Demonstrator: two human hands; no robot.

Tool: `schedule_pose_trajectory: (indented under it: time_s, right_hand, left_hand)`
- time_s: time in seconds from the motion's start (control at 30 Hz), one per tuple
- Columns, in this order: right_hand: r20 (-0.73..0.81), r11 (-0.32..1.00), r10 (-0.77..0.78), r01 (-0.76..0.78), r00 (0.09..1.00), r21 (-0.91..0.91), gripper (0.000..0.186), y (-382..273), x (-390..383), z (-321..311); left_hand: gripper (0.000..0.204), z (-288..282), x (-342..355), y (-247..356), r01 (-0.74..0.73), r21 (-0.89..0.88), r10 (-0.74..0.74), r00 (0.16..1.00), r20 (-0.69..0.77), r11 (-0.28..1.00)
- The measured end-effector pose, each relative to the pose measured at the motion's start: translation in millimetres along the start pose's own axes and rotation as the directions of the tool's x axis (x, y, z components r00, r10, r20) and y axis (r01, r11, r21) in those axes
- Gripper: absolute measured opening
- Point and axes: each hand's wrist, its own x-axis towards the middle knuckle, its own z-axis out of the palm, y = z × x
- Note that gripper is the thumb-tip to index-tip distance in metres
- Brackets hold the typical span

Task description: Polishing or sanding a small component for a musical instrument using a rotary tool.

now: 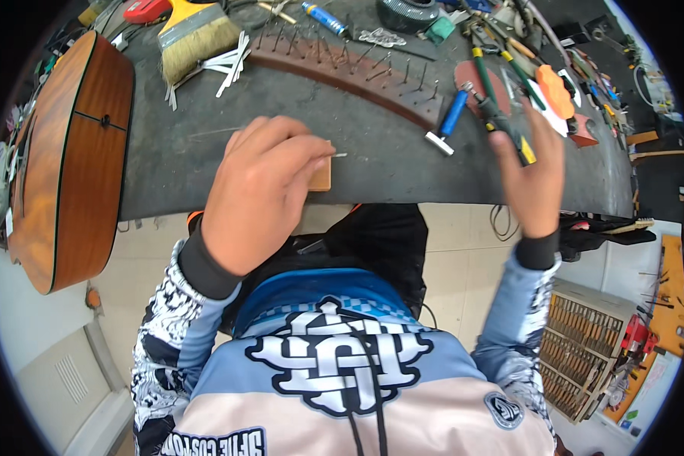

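At the bench's near edge my left hand (258, 182) is closed in a pinch. A thin pale strip (340, 155) sticks out past its fingertips. Partly hidden under those fingers is a small wooden block (323, 178). Over on the right, my right hand (536, 171) has its thumb and fingers apart, slightly blurred. It is beside a black-and-yellow handled tool (501, 125), with the thumb close to the handle; whether they touch I cannot tell. A small blue-handled hammer-like tool (454, 114) lies to the left of that hand.
A guitar body (91, 167) stands on its side at the left. Behind my hands, a long brown wooden bar (342, 76) holds several upright metal pins. A wide brush (197, 45) and white strips (234, 64) lie at the far left. Green-handled pliers (482, 72) are at the right.
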Motion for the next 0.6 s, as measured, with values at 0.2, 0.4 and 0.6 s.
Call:
schedule_pose_trajectory:
  time_s: [0.2, 0.4, 0.6]
  right_hand:
    - [0.151, 0.988, 0.146, -0.136, 0.978, -0.068, 0.059, 61.6, -15.9, 9.6]
    - [0.205, 0.969, 0.248, -0.242, 0.947, -0.054, 0.050, 56.0, -19.4, 14.3]
    - [0.201, 0.975, 0.106, -0.062, 0.974, -0.214, 0.047, 57.3, -18.6, 13.3]
  left_hand:
    - [0.011, -4.8, -12.8, -1.7, 0.178, -0.130, -0.179, 0.984, 0.010, 0.975]
    - [0.013, 1.5, -15.7, -3.3, 0.225, -0.128, -0.217, 0.973, 0.072, 0.966]
    - [0.018, 3.2, -18.0, -10.3, 0.201, -0.073, -0.194, 0.977, 0.086, 0.977]
